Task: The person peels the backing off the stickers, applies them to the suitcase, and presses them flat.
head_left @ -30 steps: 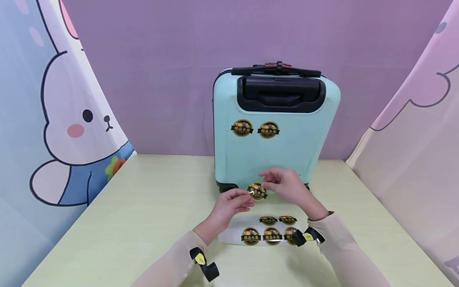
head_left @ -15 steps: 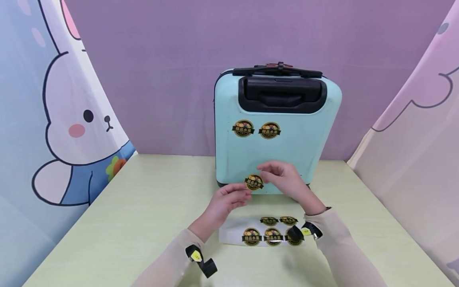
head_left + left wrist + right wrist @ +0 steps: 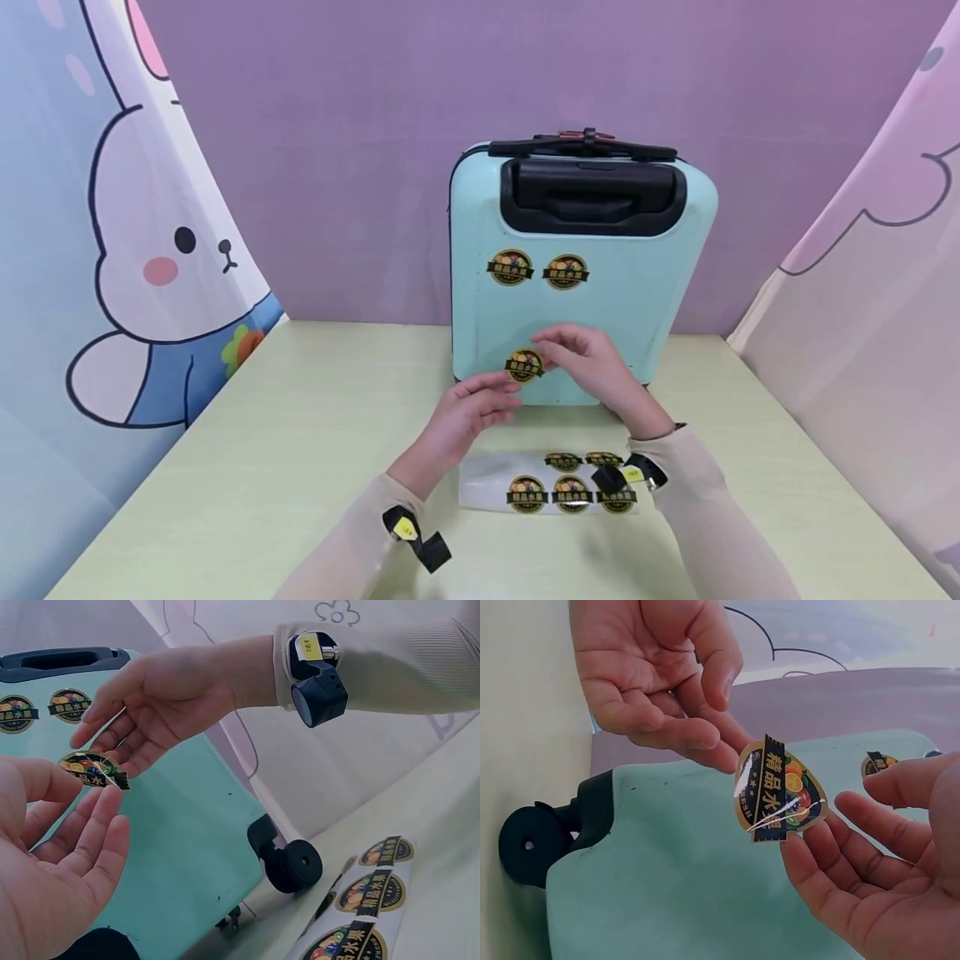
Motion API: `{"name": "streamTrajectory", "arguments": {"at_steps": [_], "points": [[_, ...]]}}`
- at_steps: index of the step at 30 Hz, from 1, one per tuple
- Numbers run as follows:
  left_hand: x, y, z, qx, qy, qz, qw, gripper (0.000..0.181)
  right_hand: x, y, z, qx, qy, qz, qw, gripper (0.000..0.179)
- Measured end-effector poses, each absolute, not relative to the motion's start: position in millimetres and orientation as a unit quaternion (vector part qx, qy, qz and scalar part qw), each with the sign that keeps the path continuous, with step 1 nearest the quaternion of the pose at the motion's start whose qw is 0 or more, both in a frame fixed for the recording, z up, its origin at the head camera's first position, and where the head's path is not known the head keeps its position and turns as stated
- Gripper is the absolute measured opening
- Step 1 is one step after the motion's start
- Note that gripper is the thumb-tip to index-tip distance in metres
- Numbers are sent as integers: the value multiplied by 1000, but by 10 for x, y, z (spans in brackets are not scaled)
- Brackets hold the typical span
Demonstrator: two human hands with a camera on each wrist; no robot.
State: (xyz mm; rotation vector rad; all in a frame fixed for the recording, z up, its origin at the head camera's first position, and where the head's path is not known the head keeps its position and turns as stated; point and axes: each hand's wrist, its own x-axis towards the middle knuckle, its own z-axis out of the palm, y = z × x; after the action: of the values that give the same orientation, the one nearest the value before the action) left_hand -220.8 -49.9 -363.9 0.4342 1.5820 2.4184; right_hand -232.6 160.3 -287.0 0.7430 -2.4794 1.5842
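A round black-and-gold fruit sticker (image 3: 523, 365) is held up between both hands, before the lower part of an upright mint-green suitcase (image 3: 615, 308). My left hand (image 3: 468, 412) holds its left edge at the fingertips. My right hand (image 3: 588, 358) has its fingertips on the opposite edge. In the right wrist view the sticker's printed face (image 3: 789, 787) shows fruit and a black banner, with glare across it. Two matching stickers, a left one (image 3: 511, 267) and a right one (image 3: 566, 272), are on the suitcase below its black handle recess (image 3: 592, 204).
A white sticker sheet (image 3: 483, 483) with several more stickers lies on the pale table (image 3: 225, 467) below the hands. The suitcase stands near the purple backdrop (image 3: 337, 167). Cartoon-printed curtains flank the table, a rabbit (image 3: 150, 225) on the left one.
Both hands have risen with the sticker and shifted slightly left, from near the suitcase's bottom edge to higher on its lower front. My right thumb and forefinger have drawn closer together.
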Motion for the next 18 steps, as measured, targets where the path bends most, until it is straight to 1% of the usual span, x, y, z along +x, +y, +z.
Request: {"name": "streamTrajectory", "arguments": {"at_steps": [5, 12, 18], "points": [[-2233, -530, -3603, 154, 532, 826, 102, 38, -2352, 1560, -2813, 246, -815, 521, 59, 28], [-2238, -556, -3547, 150, 516, 838, 95, 36, -2376, 1516, -2769, 253, -804, 534, 60, 27], [-2238, -568, -3504, 138, 509, 845, 88, 42, -2386, 1485, -2736, 266, -793, 544, 67, 26]]}}
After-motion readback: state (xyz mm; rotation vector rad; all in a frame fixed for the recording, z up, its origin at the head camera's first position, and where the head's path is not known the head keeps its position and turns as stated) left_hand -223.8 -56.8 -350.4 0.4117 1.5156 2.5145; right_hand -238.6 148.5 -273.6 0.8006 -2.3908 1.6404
